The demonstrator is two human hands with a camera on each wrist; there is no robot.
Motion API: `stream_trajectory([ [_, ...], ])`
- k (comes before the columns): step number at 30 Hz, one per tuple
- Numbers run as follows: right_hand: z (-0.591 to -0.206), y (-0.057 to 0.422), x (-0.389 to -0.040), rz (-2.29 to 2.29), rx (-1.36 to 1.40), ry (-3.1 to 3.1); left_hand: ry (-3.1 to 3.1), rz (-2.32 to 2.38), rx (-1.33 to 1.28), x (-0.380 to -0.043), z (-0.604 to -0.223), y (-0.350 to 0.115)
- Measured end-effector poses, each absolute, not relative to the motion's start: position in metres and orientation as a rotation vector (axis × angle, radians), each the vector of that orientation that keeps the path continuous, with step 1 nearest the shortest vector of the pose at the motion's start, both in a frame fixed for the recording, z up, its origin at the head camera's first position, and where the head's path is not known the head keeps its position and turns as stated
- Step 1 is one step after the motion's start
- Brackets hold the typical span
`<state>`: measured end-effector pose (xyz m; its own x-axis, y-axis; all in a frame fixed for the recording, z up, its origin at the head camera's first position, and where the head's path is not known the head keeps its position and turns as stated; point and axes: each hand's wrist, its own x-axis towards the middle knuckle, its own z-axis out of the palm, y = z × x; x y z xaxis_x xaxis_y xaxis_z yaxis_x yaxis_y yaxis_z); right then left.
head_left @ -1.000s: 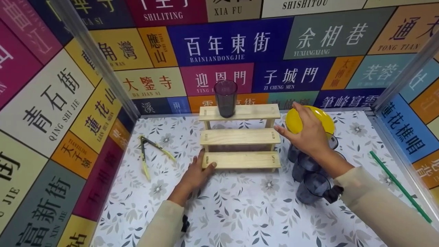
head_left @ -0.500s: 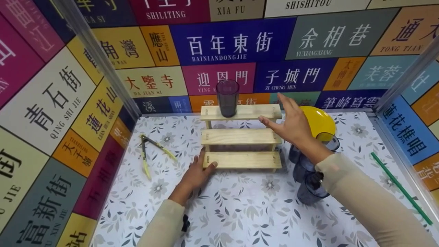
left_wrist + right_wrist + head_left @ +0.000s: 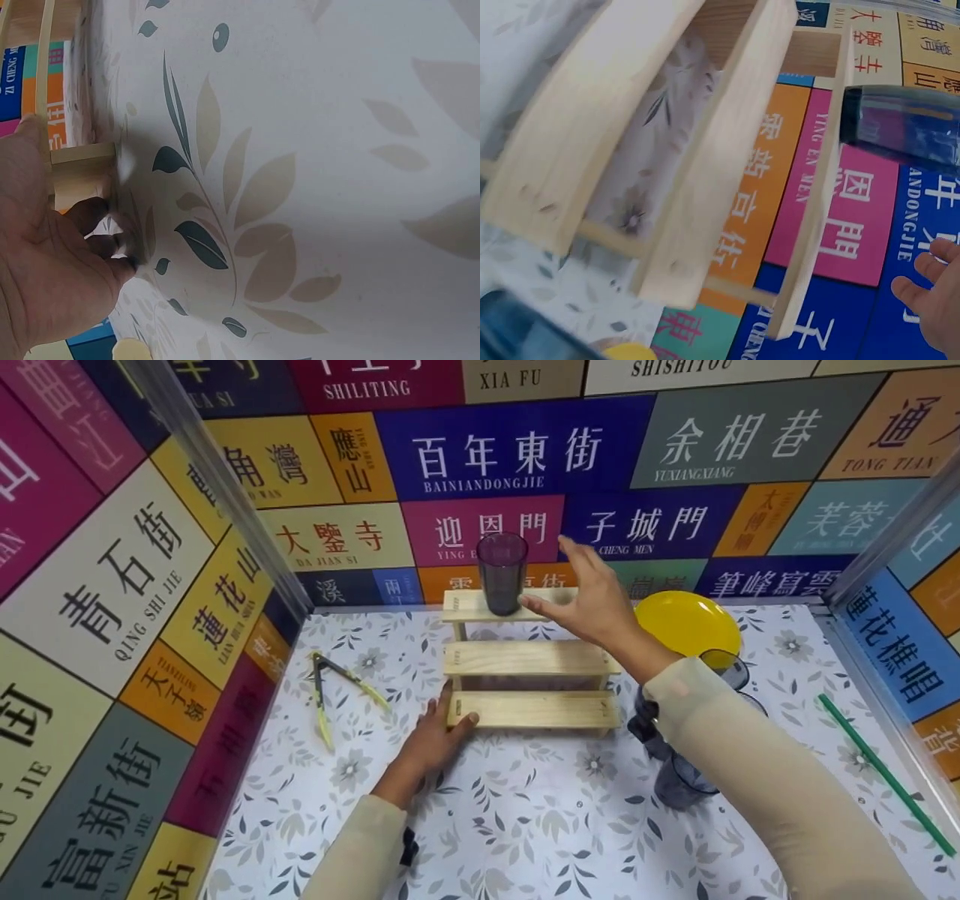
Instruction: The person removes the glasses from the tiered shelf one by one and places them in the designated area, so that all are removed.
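A three-tier wooden stand [image 3: 532, 658] faces me on the floral cloth. One dark see-through tumbler [image 3: 502, 577] stands upright on its top tier, toward the left end. My right hand [image 3: 596, 604] hovers over the right part of that tier, fingers spread, thumb tip close to the tumbler's right side. In the right wrist view, a gap shows between the fingers [image 3: 930, 292] and the tumbler [image 3: 904, 127]. My left hand [image 3: 431, 739] grips the left end of the lowest tier, thumb at its front edge; the left wrist view shows its fingers [image 3: 94, 217] bent beside the stand's end.
Several blue-grey tumblers [image 3: 682, 784] stand right of the stand, partly hidden by my right forearm. Behind them lies a yellow plate [image 3: 690, 622]. A green stick [image 3: 885, 772] lies far right, a V-shaped black-and-yellow tool [image 3: 322, 690] at left. Sign-patterned walls [image 3: 510, 450] enclose the table.
My right hand has moved left from in front of the yellow plate to beside the tumbler on the top tier, fingers still spread. The left hand has stayed on the stand.
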<state>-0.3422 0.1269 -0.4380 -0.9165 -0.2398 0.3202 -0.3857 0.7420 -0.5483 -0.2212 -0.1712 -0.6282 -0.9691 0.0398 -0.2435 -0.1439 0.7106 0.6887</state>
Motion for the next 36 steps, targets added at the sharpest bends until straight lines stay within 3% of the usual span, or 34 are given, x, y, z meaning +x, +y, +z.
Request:
stream_trajectory([
  [20,-0.426,0.065,-0.367,1.238,0.416,-2.691,2.685,1.134,-0.064,-0.221,-0.624,-0.171],
  [36,-0.428,0.044,-0.378,1.342,0.356,-2.655,2.689,1.162,-0.046,-0.222,-0.629,-0.171],
])
